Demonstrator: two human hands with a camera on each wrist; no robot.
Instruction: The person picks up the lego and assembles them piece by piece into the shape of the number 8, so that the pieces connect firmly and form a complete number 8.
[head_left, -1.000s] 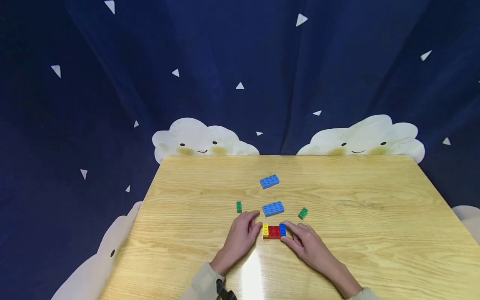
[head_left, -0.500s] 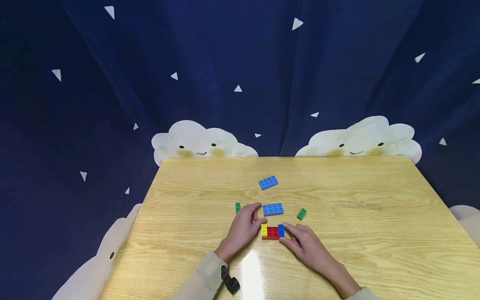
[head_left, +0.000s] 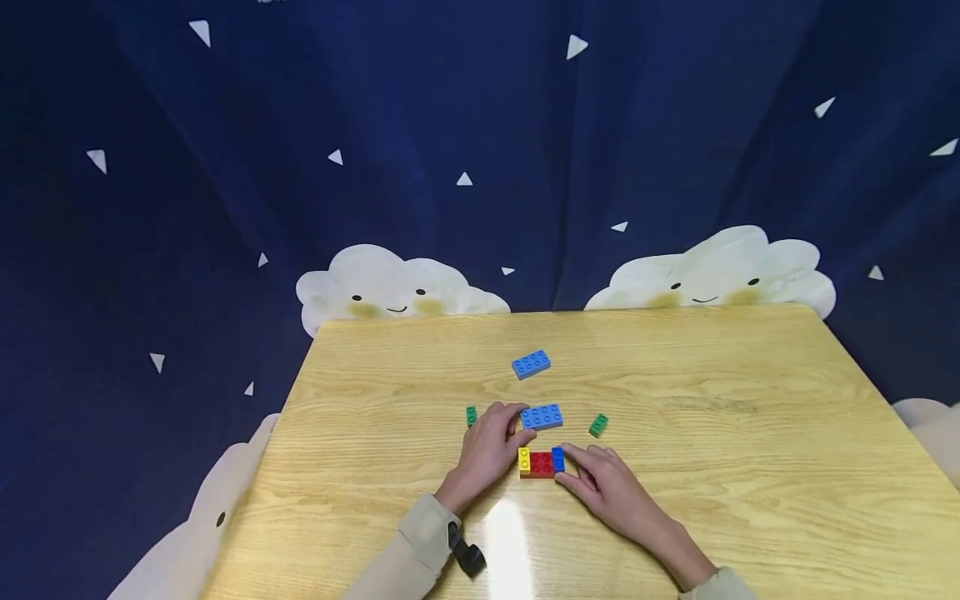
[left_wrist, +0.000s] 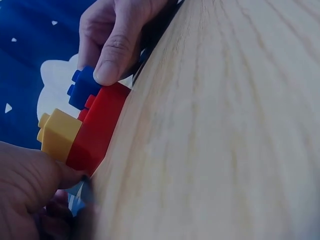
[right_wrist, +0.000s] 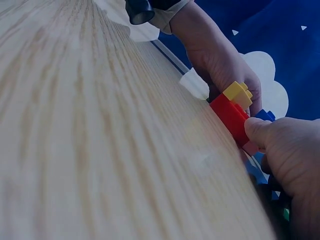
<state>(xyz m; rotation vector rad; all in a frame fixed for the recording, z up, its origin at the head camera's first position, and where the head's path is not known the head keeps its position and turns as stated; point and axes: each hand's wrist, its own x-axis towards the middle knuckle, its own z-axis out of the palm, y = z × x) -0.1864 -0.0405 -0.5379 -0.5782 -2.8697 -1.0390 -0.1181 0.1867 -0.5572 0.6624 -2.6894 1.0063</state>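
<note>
A red building brick (head_left: pixel 541 464) lies on the table with a yellow brick (head_left: pixel 524 461) on its left end and a dark blue brick (head_left: pixel 558 460) on its right end. My right hand (head_left: pixel 611 487) pinches the dark blue brick between thumb and index finger; the right wrist view shows the thumb (right_wrist: pixel 257 131) against the stack's near side. Just behind the stack, my left hand (head_left: pixel 486 448) has thumb and index finger about the left end of a light blue brick (head_left: pixel 543 416). In the left wrist view that hand mostly hides this brick.
Another light blue brick (head_left: pixel 531 364) lies farther back on the wooden table (head_left: pixel 712 433). One small green brick (head_left: pixel 471 414) is partly behind my left hand, and a second green brick (head_left: pixel 598 425) sits right of the nearer light blue one. A dark blue curtain (head_left: pixel 420 100) hangs behind.
My left hand has moved forward from beside the yellow brick to the nearer light blue brick, its fingers closing about the left end. The right hand keeps its hold on the dark blue brick.
</note>
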